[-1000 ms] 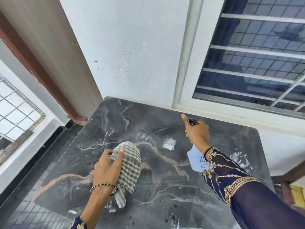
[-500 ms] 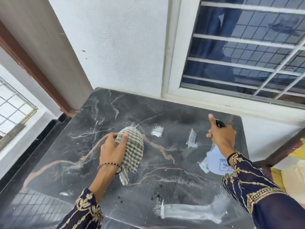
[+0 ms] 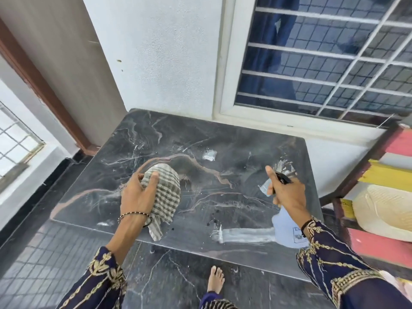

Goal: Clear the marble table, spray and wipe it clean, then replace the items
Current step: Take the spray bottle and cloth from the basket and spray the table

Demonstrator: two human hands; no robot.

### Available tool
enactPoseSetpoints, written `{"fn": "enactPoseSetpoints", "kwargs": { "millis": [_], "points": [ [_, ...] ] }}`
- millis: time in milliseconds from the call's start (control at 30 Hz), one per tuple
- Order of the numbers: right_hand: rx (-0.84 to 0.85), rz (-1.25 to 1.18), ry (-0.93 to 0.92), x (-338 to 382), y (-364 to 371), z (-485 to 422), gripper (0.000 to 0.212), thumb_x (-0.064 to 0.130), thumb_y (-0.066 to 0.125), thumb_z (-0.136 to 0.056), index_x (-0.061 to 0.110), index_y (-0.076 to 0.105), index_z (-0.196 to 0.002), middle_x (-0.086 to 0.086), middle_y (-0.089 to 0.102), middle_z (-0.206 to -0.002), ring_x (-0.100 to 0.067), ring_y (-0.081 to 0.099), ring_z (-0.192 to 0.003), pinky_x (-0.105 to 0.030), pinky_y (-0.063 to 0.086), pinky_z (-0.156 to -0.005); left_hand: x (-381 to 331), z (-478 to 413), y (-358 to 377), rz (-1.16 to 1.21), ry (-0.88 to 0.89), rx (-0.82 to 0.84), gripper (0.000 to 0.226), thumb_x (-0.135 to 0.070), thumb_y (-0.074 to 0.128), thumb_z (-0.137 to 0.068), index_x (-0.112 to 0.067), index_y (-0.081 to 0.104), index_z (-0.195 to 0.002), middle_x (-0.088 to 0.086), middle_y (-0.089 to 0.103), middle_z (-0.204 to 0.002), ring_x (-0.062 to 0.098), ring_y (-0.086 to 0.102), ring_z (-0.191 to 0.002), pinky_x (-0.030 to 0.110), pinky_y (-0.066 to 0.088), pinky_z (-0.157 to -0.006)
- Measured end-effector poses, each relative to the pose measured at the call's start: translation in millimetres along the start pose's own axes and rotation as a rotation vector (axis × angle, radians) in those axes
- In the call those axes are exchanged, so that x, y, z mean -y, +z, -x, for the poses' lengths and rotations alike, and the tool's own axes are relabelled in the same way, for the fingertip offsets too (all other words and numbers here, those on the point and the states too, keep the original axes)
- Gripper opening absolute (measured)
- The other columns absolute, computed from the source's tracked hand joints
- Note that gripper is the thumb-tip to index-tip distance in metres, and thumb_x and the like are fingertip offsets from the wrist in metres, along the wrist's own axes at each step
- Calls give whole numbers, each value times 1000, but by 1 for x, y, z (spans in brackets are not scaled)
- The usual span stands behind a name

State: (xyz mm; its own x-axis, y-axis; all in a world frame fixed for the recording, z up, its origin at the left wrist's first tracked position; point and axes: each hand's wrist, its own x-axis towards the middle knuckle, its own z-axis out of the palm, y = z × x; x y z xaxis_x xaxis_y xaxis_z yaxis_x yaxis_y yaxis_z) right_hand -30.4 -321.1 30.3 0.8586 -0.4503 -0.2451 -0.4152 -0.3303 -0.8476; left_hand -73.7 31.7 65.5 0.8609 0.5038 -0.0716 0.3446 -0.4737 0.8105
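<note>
The dark marble table (image 3: 223, 141) stands against the white wall, below a barred window. My left hand (image 3: 138, 195) grips a checked green-and-white cloth (image 3: 166, 190) over the table's left-middle. My right hand (image 3: 287, 192) holds a pale blue spray bottle (image 3: 287, 230) by its black trigger head, index finger stretched out, over the table's right side. White patches and a long streak of spray (image 3: 243, 235) lie on the marble near the front edge, at the right and towards the back.
A wooden bench with pink and yellow slats (image 3: 383, 181) and a cream cushion (image 3: 383, 210) stands right of the table. A brown door frame (image 3: 44, 90) and low window are at the left. My bare foot (image 3: 215, 279) is on the dark floor below the table's front edge.
My right hand with the bottle has moved from the table's middle to its right side, and new white spray patches have appeared there and along the front. The view has pulled back.
</note>
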Motion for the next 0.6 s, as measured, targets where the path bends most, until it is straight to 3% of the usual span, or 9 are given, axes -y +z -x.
{"fn": "enactPoseSetpoints", "kwargs": {
  "millis": [67, 233, 400, 600],
  "points": [
    [33, -30, -21, -5, -1, 25, 67, 63, 73, -83, -4, 72, -76, -19, 75, -72, -7, 51, -31, -21, 42, -33, 8, 14, -12, 11, -8, 0, 35, -49, 53, -90, -15, 56, -95, 6, 65, -87, 25, 61, -79, 38, 49, -70],
    [-23, 61, -29, -29, 1, 74, 86, 81, 66, -73, -5, 69, -67, -8, 66, -50, -13, 57, -37, -27, 50, -43, 27, 41, -34, 41, -30, 8, 41, -56, 52, -86, -16, 56, -95, 8, 68, -84, 28, 63, -76, 42, 53, -73],
    [138, 11, -74, -42, 5, 121, 63, 66, 70, -82, 6, 71, -65, -14, 74, -63, -11, 50, -31, -26, 45, -40, 35, 61, -47, 61, -12, 21, 41, -54, 52, -87, -14, 54, -92, 8, 64, -78, 22, 52, -60, 31, 39, -54],
    [276, 72, -66, -56, 11, 158, 72, 75, 65, -80, 5, 73, -70, -2, 77, -68, -23, 58, -38, -25, 47, -44, 34, 70, -48, 61, -14, 16, 39, -52, 53, -88, -14, 56, -94, 9, 66, -82, 26, 57, -70, 36, 44, -65]
  ]
}}
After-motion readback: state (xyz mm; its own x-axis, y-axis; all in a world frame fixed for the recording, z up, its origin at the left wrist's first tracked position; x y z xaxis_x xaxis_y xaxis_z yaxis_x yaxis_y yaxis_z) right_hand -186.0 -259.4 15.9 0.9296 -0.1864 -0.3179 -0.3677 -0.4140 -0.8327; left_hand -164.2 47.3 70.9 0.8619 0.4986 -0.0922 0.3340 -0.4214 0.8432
